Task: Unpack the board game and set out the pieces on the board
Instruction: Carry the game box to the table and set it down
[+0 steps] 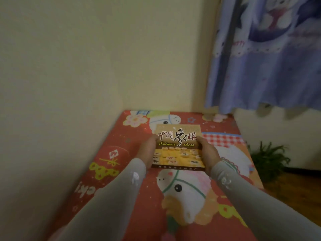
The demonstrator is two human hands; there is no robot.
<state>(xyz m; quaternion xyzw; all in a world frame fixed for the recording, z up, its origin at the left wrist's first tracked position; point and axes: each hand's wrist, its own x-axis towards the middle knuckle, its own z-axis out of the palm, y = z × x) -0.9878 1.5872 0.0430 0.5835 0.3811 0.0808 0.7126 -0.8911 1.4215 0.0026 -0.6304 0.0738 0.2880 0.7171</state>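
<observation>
Cardboard: the box is a flat printed carton reading "Chinese chess", and it looks light and a little flexible to me.
Where it is: between my two hands, over the far half of the table; I cannot tell whether its base rests on the cloth or sits just above it.
Left hand: my left hand grips the box's left edge, fingers curled round the side, thumb up near the printed title.
Right hand: my right hand grips the right edge the same way, curled round it and not spread flat.
Step in hand: getting the box down square and opened; nothing is unpacked yet, no board or pieces show outside it.
How I'd do it well: set it flat on the cloth just beyond my wrists, keep it level, then hold the base with one hand and ease the lid up with the other.
Why level: I expect loose discs inside, and a tilt would likely spill them towards the table edge on my right.
Room: bare cloth lies near my forearms, which should suit the unfolded board.
Watch for: the wall is close on my left, so I'd open the lid towards me or to the right.
Grip advice: hold the sides firmly without squeezing, since thin card could buckle.
</observation>
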